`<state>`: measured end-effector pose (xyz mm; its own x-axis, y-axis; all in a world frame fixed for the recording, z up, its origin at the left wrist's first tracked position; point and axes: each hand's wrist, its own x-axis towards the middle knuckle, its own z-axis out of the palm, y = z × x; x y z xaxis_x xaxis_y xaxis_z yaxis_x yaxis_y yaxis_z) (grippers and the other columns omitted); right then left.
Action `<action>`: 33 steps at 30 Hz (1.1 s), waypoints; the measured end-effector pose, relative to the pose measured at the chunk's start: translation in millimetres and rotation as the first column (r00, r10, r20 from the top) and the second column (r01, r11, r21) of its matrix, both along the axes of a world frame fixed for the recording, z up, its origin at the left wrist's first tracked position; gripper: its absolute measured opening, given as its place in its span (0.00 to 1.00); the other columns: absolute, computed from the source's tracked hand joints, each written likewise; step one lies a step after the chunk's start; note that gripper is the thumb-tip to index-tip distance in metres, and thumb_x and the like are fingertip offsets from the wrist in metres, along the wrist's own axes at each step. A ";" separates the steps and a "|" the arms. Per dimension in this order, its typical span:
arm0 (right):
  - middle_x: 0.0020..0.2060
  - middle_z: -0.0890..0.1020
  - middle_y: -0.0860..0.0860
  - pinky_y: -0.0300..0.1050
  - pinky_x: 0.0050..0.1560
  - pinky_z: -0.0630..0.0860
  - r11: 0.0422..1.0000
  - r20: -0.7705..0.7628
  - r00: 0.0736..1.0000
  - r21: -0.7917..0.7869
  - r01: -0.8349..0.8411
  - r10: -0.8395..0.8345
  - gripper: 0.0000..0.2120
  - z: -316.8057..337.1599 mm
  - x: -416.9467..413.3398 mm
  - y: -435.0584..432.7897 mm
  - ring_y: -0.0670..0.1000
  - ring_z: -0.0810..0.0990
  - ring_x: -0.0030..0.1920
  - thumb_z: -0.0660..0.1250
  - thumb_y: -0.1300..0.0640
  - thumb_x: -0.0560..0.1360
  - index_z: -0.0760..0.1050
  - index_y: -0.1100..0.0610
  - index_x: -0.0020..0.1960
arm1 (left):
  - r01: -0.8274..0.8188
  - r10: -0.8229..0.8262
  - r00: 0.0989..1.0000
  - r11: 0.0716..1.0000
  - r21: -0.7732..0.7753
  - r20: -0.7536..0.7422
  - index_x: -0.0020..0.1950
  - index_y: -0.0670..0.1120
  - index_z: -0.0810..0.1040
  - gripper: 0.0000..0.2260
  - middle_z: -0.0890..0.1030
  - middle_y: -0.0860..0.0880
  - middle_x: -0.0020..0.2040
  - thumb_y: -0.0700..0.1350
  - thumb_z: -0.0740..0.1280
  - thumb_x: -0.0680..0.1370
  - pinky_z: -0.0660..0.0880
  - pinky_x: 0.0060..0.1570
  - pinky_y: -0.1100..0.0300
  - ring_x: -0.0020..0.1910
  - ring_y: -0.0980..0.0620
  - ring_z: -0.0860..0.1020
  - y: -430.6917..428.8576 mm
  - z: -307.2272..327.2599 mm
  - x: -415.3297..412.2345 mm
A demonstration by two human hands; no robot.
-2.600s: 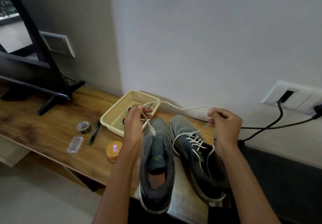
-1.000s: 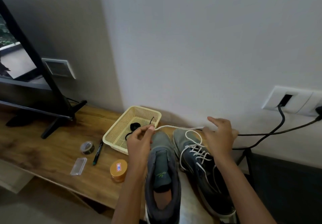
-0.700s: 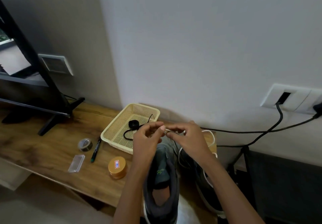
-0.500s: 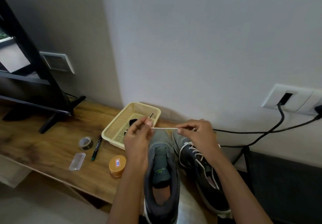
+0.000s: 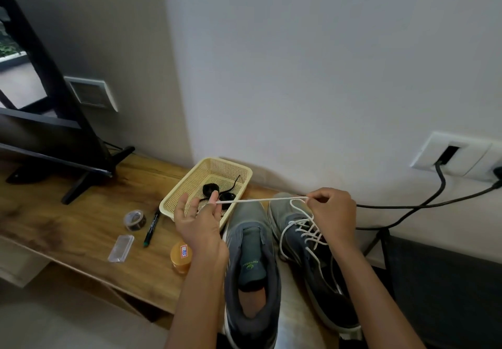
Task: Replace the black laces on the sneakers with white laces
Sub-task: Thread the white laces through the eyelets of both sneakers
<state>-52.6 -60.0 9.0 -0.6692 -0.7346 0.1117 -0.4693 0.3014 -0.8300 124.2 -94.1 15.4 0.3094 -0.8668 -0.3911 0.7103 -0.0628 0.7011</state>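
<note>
Two grey sneakers stand side by side on the wooden shelf. The left sneaker (image 5: 251,261) has no lace in it and its tongue is bare. The right sneaker (image 5: 307,242) is threaded with a white lace. A loose white lace (image 5: 260,200) is stretched taut between my hands above the toes. My left hand (image 5: 199,222) pinches one end between thumb and forefinger, its other fingers spread. My right hand (image 5: 332,213) grips the other end. Black laces (image 5: 214,189) lie coiled in the cream basket (image 5: 187,185).
On the wooden shelf (image 5: 68,226) left of the shoes lie a tape roll (image 5: 134,220), a pen (image 5: 151,227), a clear plastic case (image 5: 121,248) and an orange tub (image 5: 181,257). A monitor stand (image 5: 81,169) is at far left. Black cables (image 5: 421,204) run from wall sockets on the right.
My hands came together over the shoe toes, then drew apart, pulling the white lace taut and longer between them. The sneakers have stayed in place.
</note>
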 end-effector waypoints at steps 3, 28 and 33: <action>0.39 0.81 0.46 0.54 0.57 0.74 0.999 -0.007 0.999 0.011 0.041 -0.040 0.06 -1.0 0.8 0.7 0.55 0.79 0.50 0.69 0.62 0.70 0.82 0.52 0.41 | 0.043 -0.042 0.998 0.999 -0.021 0.050 0.74 0.51 0.61 0.34 0.65 0.41 0.71 0.25 0.63 0.74 0.78 0.43 0.61 0.53 0.47 0.81 1.8 1.8 0.1; 0.28 0.78 0.50 0.35 0.36 0.75 0.958 0.404 0.890 -0.267 -0.108 0.213 0.12 8.2 22.5 -0.2 0.45 0.77 0.31 0.63 0.70 0.74 0.78 0.56 0.38 | 0.406 -0.506 -0.445 0.622 0.669 0.739 0.53 0.52 0.79 0.14 0.67 0.45 0.69 0.59 0.63 0.77 0.60 0.68 0.47 0.70 0.42 0.59 13.7 -31.5 -20.9; 0.30 0.80 0.50 0.34 0.35 0.74 0.960 0.345 0.899 -0.170 -0.223 0.270 0.09 4.4 21.6 -0.3 0.45 0.77 0.32 0.65 0.68 0.72 0.81 0.57 0.40 | 0.394 -0.496 -0.399 0.667 0.633 0.771 0.49 0.45 0.81 0.11 0.66 0.45 0.65 0.52 0.67 0.75 0.65 0.59 0.55 0.65 0.43 0.63 20.3 -35.0 -17.2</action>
<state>-30.9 -60.3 13.4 -0.4795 -0.8775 -0.0033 -0.1760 0.0999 -0.9793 107.0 -73.9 -19.6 -0.1410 -0.9491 -0.2818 -0.8889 -0.0039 0.4581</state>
